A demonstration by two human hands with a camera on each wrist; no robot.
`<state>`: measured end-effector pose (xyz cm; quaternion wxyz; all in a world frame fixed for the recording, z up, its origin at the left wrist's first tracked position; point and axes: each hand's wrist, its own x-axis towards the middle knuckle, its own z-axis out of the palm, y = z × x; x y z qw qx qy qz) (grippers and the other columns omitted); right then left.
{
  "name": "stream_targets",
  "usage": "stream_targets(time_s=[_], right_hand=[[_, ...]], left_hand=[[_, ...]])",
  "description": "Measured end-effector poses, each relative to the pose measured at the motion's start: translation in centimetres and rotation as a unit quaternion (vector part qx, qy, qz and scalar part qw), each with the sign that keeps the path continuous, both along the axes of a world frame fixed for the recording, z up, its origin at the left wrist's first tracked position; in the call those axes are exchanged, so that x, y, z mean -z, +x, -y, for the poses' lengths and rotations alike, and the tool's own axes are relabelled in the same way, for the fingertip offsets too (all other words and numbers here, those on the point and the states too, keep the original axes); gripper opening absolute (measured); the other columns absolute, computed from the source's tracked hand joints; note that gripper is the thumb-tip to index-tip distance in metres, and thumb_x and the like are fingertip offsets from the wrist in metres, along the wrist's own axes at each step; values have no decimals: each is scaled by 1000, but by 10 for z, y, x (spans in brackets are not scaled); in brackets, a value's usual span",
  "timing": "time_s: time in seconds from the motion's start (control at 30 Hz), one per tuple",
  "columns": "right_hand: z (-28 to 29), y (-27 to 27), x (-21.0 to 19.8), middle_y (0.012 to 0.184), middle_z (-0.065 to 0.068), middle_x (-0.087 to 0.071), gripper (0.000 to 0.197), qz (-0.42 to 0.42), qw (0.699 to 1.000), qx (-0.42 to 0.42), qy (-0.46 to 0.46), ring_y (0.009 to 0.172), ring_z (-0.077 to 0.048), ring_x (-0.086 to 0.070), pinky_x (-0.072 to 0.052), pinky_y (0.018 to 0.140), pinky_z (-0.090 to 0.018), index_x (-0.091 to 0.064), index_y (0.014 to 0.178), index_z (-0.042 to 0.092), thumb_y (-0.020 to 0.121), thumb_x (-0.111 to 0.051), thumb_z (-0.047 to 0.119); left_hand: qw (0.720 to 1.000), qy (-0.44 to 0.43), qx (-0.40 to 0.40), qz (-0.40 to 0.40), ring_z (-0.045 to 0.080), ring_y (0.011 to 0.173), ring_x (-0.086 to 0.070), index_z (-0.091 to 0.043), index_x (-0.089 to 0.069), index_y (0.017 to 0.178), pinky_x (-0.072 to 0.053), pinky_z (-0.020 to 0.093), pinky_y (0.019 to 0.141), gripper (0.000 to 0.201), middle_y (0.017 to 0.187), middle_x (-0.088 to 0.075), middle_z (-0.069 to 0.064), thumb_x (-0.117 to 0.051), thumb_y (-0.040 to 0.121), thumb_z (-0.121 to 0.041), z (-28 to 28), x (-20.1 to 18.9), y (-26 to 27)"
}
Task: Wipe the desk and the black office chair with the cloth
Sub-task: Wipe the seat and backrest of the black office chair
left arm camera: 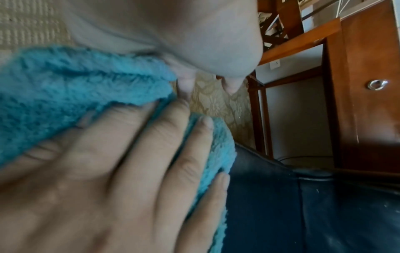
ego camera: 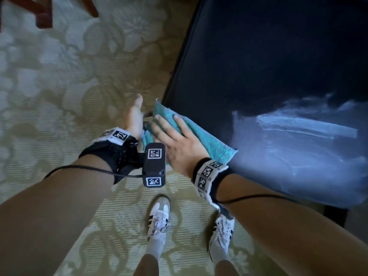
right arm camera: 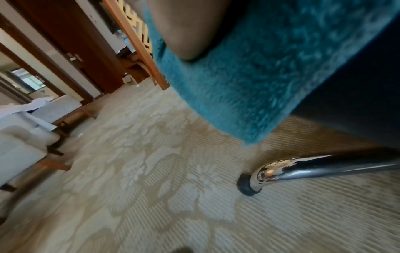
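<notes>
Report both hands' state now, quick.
Left hand: beside the cloth at the chair corner; whether it grips the cloth cannot be told.
Right hand: open, fingers straight, pressing the cloth flat onto the chair.

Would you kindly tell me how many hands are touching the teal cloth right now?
2: the right hand lies flat on the teal cloth on the chair seat, and the left hand meets its hanging end beside the seat's corner.
</notes>
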<state>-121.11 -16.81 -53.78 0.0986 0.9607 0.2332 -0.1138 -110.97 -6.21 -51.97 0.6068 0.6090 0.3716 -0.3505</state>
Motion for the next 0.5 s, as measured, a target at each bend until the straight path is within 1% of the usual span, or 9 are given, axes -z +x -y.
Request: stream_targets(time_s=[0.07,0.13,0.17,0.23,0.3,0.33,0.4,0.43,0.5], right_hand=[[6,-1,-6,160,-3,-18,57,12,998,48,45,148,-24,-12,2,116,-52,-22,152,20,98,-27,37],[23,6,-16,160,1,-16,55,25,976,183,114,148,-20,-13,-1,117,-51,-18,153,26,100,-22,41],[38,12,-19,160,2,-15,55,41,952,268,144,148,-18,-11,-2,118,-51,-16,153,29,100,-21,42],[72,23,-21,161,5,-12,54,78,882,426,186,148,-16,-8,-2,118,-50,-15,153,33,100,-19,42],[90,21,-22,161,5,-12,55,93,839,504,183,148,-17,-6,-3,118,-50,-15,153,32,100,-17,41],[85,12,-20,161,4,-12,55,97,841,504,173,148,-19,-7,-4,118,-51,-17,153,30,99,-18,42],[60,-23,-16,161,2,-12,60,72,886,424,176,148,-23,-7,-6,118,-53,-20,152,28,96,-26,47],[50,-44,-15,161,2,-12,64,45,918,350,179,148,-24,-6,-7,117,-54,-19,152,29,94,-34,49],[68,-67,-17,160,3,-13,66,-3,960,229,161,148,-22,-8,-9,117,-52,-11,151,31,93,-36,50]], left_hand=[[999,31,7,13,22,75,-64,-5,-63,106,-49,26,61,63,98,-67,12,-40,93,-62,6,-3,-3],[993,102,53,33,24,82,-63,-7,-60,111,-48,17,57,57,106,-65,8,-37,96,-57,13,-14,1],[989,125,63,51,24,94,-62,-9,-57,119,-50,14,65,53,114,-62,6,-35,99,-53,20,-21,10],[982,107,128,91,26,117,-55,-13,-53,130,-47,27,93,49,133,-55,7,-34,99,-47,44,-33,27],[961,123,208,136,28,107,-58,-17,-62,104,-42,38,97,48,122,-61,10,-38,91,-56,70,-38,37],[939,167,254,161,29,102,-58,-16,-61,98,-40,40,96,59,117,-63,11,-40,80,-69,83,-33,40],[897,267,289,201,30,129,-43,-16,-49,129,-27,51,108,89,143,-45,11,-45,65,-78,108,-32,31],[873,311,302,222,28,143,-22,-19,-33,145,-16,54,114,93,156,-25,9,-47,71,-74,119,-37,17],[806,368,360,292,21,148,4,-24,-15,152,1,58,115,90,161,-1,3,-48,81,-66,131,-45,-12]])
